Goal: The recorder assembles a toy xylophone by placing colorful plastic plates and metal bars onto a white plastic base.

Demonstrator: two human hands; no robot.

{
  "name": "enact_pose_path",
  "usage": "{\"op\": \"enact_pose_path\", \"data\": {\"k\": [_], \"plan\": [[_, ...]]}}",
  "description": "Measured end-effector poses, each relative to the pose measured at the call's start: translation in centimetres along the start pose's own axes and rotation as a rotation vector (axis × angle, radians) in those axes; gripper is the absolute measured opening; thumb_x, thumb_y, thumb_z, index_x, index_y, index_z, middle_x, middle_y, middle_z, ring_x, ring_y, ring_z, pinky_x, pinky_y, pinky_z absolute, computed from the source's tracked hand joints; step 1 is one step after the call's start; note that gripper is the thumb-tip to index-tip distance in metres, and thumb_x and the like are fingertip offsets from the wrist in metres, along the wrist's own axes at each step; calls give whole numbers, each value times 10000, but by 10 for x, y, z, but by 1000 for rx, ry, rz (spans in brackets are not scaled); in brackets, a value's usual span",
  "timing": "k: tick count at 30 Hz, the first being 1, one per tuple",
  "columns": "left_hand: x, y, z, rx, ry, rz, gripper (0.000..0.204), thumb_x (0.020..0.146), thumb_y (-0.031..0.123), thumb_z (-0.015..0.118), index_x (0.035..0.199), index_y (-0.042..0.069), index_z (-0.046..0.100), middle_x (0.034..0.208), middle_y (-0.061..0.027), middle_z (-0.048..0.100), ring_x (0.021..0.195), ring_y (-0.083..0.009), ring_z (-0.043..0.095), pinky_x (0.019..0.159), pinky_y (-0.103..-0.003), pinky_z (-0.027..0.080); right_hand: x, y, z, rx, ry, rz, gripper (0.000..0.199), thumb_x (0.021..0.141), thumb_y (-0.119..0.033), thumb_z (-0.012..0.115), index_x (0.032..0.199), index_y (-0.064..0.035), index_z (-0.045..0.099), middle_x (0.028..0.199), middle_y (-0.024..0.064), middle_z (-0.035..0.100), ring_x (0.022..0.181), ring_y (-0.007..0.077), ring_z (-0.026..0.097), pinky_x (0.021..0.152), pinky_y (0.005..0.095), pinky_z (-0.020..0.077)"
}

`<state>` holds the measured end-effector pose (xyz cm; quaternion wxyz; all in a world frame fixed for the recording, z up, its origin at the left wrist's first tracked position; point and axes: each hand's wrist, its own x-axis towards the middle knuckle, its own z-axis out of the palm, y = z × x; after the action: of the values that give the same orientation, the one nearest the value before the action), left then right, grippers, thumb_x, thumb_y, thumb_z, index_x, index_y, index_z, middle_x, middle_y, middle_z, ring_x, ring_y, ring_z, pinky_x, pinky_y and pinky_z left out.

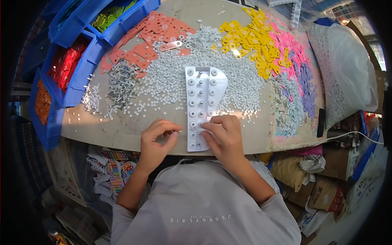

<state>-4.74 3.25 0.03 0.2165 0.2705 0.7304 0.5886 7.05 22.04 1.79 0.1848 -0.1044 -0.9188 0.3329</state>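
A white plastic jig plate (203, 94) with two rows of round sockets lies on the worn table (122, 126) in front of me. Small metal pins sit in several sockets. My right hand (223, 136) rests on the plate's near right part, fingertips pinched at a socket; what they grip is too small to tell. My left hand (157, 141) hovers just left of the plate, holding a small metal pin (178, 131) between thumb and fingers. A heap of tiny white washers (171, 81) surrounds the plate.
Metal pins (122, 83) lie piled at the left. Orange tags (151, 36), yellow tags (249, 41), pink tags (292, 49) and purple tags (307, 85) spread across the back. Blue bins (81, 69) line the left edge. A white bag (347, 73) stands right. Cardboard boxes (322, 192) sit below.
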Motion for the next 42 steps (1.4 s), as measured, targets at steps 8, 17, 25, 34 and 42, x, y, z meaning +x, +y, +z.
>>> {"op": "enact_pose_path", "data": {"k": [8,17,25,34,42], "plan": [[-5,-3,7,19,-58,83,133,811,-55,749,934,-9,729,883,-53,659,829,-166,605,742,-275,474,9,-1,16,-51,-60,-130,194,777,-18,749,950,-76,685,994,56,632,952,275,577,842,394,444],[0,-9,29,198,-55,189,135,784,-17,786,907,20,748,837,-58,635,809,-202,601,705,-324,473,-7,4,-20,94,-199,72,131,833,-5,714,940,-59,665,937,53,637,937,270,579,839,386,431],[4,-15,32,296,-3,358,187,734,18,825,885,46,719,805,-59,616,720,-247,580,604,-359,463,-13,11,-4,110,-154,118,115,837,-6,713,926,-50,656,925,66,625,903,280,566,819,390,427],[-1,-17,33,557,73,605,266,689,122,877,895,47,726,793,-38,602,701,-253,569,620,-383,450,-31,33,13,-64,28,-140,235,765,-32,783,987,-49,706,907,71,605,899,285,568,777,394,460],[59,-5,-18,505,270,409,229,836,63,767,1053,24,708,743,-73,593,699,-264,575,661,-388,458,25,31,-14,18,-4,-233,221,778,-28,774,983,-48,695,889,75,609,864,282,583,800,400,438]]}}
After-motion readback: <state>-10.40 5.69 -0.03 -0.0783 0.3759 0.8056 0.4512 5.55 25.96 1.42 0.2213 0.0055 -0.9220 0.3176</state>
